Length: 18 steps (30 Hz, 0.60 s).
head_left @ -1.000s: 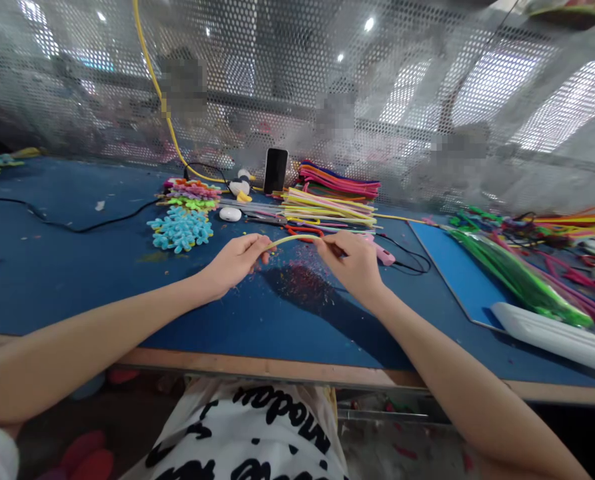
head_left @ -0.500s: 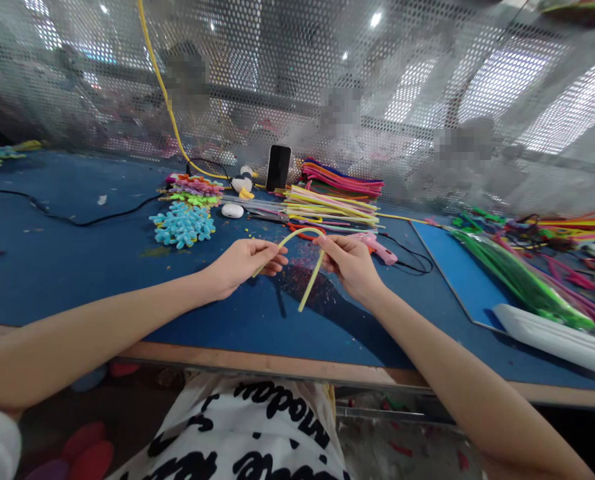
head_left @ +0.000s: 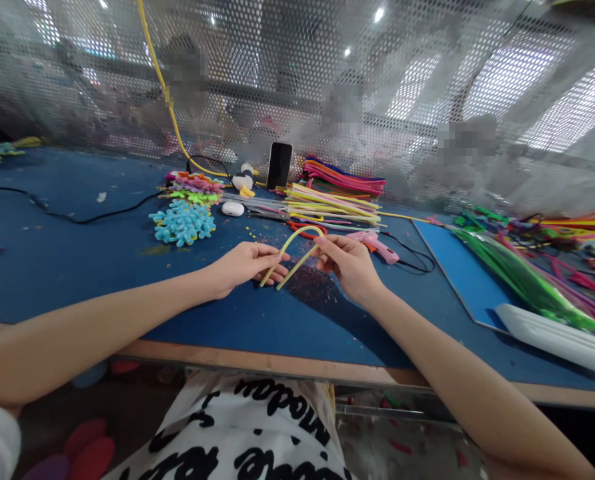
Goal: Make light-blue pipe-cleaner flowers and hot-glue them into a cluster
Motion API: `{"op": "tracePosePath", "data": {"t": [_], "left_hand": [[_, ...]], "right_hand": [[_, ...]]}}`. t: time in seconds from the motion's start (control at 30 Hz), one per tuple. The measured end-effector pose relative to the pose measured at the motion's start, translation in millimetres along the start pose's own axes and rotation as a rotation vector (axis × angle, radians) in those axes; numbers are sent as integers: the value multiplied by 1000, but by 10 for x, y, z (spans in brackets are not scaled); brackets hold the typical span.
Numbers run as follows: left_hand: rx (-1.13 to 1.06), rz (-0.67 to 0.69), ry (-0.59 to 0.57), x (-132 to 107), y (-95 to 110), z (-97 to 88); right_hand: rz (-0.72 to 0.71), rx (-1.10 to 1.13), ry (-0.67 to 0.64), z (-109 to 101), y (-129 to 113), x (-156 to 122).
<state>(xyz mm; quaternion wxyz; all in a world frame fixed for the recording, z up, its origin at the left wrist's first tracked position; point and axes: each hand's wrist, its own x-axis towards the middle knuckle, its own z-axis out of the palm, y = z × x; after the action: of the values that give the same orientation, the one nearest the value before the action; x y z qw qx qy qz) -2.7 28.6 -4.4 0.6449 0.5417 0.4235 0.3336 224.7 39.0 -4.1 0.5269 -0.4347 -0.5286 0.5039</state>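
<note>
A pale yellow pipe cleaner (head_left: pixel 296 268), bent into a narrow U, spans both hands above the blue table. My left hand (head_left: pixel 250 265) has one leg of it between thumb and fingers. The other leg is pinched near the bend by my right hand (head_left: pixel 350 263). Both loose ends point down and left, close together. Just behind the hands lie scissors with orange handles (head_left: pixel 307 231) and a pink glue gun (head_left: pixel 375 247). A bundle of yellow and white pipe cleaners (head_left: pixel 332 203) lies farther back.
Blue fuzzy flower shapes (head_left: pixel 182 223) are piled at left, near a white case (head_left: pixel 233 209). A phone (head_left: pixel 279 165) leans upright at the back. On the right are a bag of green pipe cleaners (head_left: pixel 527 283) and a white foam piece (head_left: pixel 552 337). Perforated metal (head_left: pixel 297 80) closes the back.
The pipe cleaner's right leg has swung left, so its end now sits beside the left one and the bend is tighter. Both hands stay nearly in place.
</note>
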Motion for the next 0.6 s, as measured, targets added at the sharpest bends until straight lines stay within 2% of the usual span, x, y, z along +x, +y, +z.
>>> {"op": "tracePosePath", "data": {"t": [0.37,0.6], "left_hand": [[8,21,7,-15,-3,20],[94,83,42,33,-76,-14]], "right_hand": [[107,101,43,14,-31,-13],[98,155,81,37,-34,-17]]}}
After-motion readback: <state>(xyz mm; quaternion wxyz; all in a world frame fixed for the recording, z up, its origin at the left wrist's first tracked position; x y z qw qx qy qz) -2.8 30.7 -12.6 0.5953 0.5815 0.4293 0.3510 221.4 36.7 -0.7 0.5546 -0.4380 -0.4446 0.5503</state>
